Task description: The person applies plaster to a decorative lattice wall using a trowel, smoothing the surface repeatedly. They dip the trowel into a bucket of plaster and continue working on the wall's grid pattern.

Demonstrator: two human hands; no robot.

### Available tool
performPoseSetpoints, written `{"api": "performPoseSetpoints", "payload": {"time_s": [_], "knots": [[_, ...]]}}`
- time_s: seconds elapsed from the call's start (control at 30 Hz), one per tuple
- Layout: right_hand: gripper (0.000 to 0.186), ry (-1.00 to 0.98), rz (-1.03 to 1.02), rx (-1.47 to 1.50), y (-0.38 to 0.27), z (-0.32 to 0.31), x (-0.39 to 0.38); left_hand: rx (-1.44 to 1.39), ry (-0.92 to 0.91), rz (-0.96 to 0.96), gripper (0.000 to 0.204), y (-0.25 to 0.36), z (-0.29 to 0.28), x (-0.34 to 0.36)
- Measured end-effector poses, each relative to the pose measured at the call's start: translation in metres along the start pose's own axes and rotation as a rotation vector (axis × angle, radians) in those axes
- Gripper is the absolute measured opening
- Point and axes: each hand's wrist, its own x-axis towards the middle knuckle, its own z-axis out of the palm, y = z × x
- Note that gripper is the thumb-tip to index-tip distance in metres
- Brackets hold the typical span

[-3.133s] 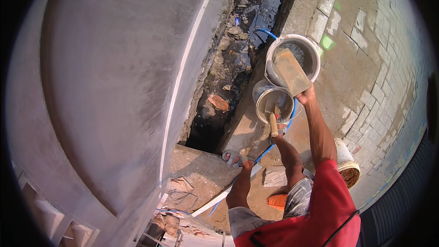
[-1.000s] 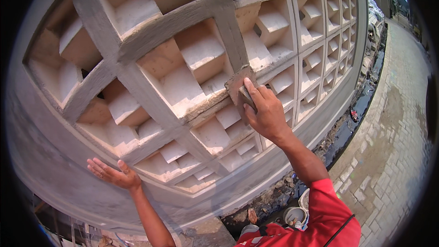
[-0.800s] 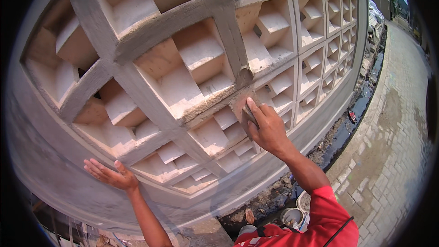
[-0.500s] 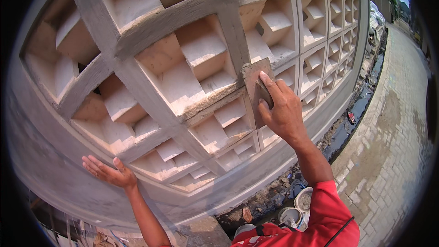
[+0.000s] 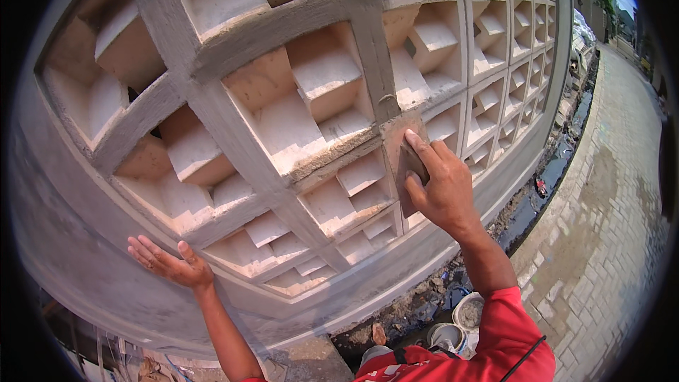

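Note:
My right hand [image 5: 442, 184] grips a flat, mortar-smeared float [image 5: 394, 141] against a joint in the wall of pale decorative breeze blocks [image 5: 339, 64]. Just above the float, wet-looking grey mortar [image 5: 387, 105] covers the vertical joint between two blocks. My left hand [image 5: 166, 262] is open, fingers stretched and holding nothing, beside the smooth grey plaster band [image 5: 106, 240] below the blocks at lower left. Whether it touches the wall, I cannot tell.
A drainage ditch [image 5: 527, 209] with dark water and rubble runs along the wall's foot. Two buckets [image 5: 468, 311] sit by it at the bottom, below my right arm. A paved lane [image 5: 587, 240] curves away on the right, with white piled sacks or sheeting [image 5: 582, 28] at the far end.
Earliest, I looked down at the buckets; now I face the wall. Since then the float has moved up and down along the joint, most recently slightly downward. My left hand has barely moved lately.

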Motion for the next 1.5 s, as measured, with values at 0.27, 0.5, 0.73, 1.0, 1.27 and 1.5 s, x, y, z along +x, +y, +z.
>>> {"api": "performPoseSetpoints", "payload": {"time_s": [0.27,0.5,0.73,1.0,1.27,1.5], "knots": [[0.06,0.061,-0.025,-0.095,-0.003,0.022,0.035,-0.019,0.005,-0.001,0.073,0.001,0.001,0.0],[0.062,-0.026,-0.006,-0.054,-0.005,0.001,0.008,-0.048,0.023,-0.009,0.074,-0.002,0.001,-0.001],[0.06,0.095,-0.043,-0.122,-0.016,-0.009,0.066,-0.019,0.02,0.012,0.072,0.0,0.001,0.001],[0.061,-0.095,-0.01,-0.102,-0.004,-0.003,0.015,-0.058,0.018,-0.013,0.073,0.0,0.001,-0.002],[0.065,0.131,-0.067,-0.124,-0.017,-0.01,0.086,-0.053,0.02,-0.002,0.073,-0.001,0.0,0.001],[0.06,-0.092,-0.058,-0.151,-0.002,-0.001,0.028,-0.019,0.02,0.003,0.072,0.001,0.002,-0.001]]}}
